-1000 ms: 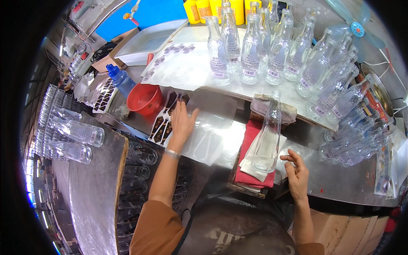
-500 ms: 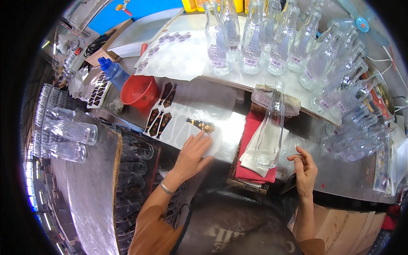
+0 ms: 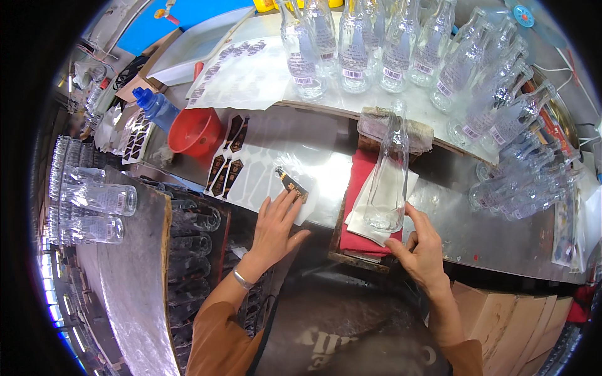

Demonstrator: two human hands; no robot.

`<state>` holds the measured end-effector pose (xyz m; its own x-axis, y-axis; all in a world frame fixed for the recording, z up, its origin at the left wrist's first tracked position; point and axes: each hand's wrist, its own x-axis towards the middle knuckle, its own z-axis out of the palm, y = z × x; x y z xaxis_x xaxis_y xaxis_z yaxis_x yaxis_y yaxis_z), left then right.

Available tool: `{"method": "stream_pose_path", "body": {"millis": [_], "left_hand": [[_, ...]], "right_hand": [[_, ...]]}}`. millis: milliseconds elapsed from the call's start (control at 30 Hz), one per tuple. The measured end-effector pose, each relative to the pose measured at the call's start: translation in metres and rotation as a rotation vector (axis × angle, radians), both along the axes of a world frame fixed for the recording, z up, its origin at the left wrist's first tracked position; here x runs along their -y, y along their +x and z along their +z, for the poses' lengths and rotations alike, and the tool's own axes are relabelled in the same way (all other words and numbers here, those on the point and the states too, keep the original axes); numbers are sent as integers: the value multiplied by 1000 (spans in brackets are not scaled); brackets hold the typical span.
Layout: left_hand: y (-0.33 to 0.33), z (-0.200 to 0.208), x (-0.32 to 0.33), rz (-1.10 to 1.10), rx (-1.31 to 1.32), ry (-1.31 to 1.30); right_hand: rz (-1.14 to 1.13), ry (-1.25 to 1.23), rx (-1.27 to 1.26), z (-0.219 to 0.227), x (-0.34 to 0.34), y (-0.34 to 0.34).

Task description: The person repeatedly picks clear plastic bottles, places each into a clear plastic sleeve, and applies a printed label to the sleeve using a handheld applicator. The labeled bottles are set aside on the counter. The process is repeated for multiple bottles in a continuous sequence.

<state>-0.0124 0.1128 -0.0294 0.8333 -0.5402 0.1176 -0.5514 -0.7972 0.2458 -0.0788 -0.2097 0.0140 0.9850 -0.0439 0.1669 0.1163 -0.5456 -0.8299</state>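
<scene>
My left hand (image 3: pixel 273 229) is open, its fingertips at the lower edge of a black-and-gold bottle-shaped label (image 3: pixel 291 185). The label lies tilted on a pale backing sheet (image 3: pixel 254 182), which has several more dark labels (image 3: pixel 224 178) along its left side. My right hand (image 3: pixel 421 250) is open at the base of a clear glass bottle (image 3: pixel 387 182). Its thumb and forefinger are apart around the base's right corner; whether they touch the glass I cannot tell. The bottle lies on folded white cloth (image 3: pixel 411 182) over red cloth (image 3: pixel 357 182), its neck on a rolled towel (image 3: pixel 417 133).
Clear bottles (image 3: pixel 354 56) crowd the raised shelf (image 3: pixel 433 125) at the back and right. A red bucket (image 3: pixel 194 135) and a blue squeeze bottle (image 3: pixel 155 109) stand at the left. More bottles (image 3: pixel 94 199) lie stacked on the far-left board (image 3: pixel 132 263). Cardboard boxes (image 3: pixel 501 319) sit lower right.
My right hand has moved left to the base of the clear bottle. The label by my left fingertips has turned and slid nearer to me. The view has shifted slightly.
</scene>
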Motion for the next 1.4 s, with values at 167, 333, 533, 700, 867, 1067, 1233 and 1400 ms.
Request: {"method": "stream_pose_path", "body": {"millis": [167,333,533,700,867,1067,1233,1400], "left_hand": [[1,-9,10,43,14,-97],[-4,-19,7,-6,154,-216],[-13,0,10,-43,136,-324],[-22,33,36,396,-598,-742],[48,39,63,325,-672,-1375],[61,102,137,-269,144,-618],[44,71,136,-419,212,-384],[29,72,130,-443,121,-404]], "right_hand": [[-2,-130,79,-6,-3,2],[3,-128,39,-4,-4,2],[-2,-86,36,-8,-2,0],[-18,-4,-8,-14,-1,-1],[1,16,64,-17,-2,1],[8,47,31,-17,0,1],[50,105,-9,-14,1,4],[118,132,-81,-13,13,9]]}}
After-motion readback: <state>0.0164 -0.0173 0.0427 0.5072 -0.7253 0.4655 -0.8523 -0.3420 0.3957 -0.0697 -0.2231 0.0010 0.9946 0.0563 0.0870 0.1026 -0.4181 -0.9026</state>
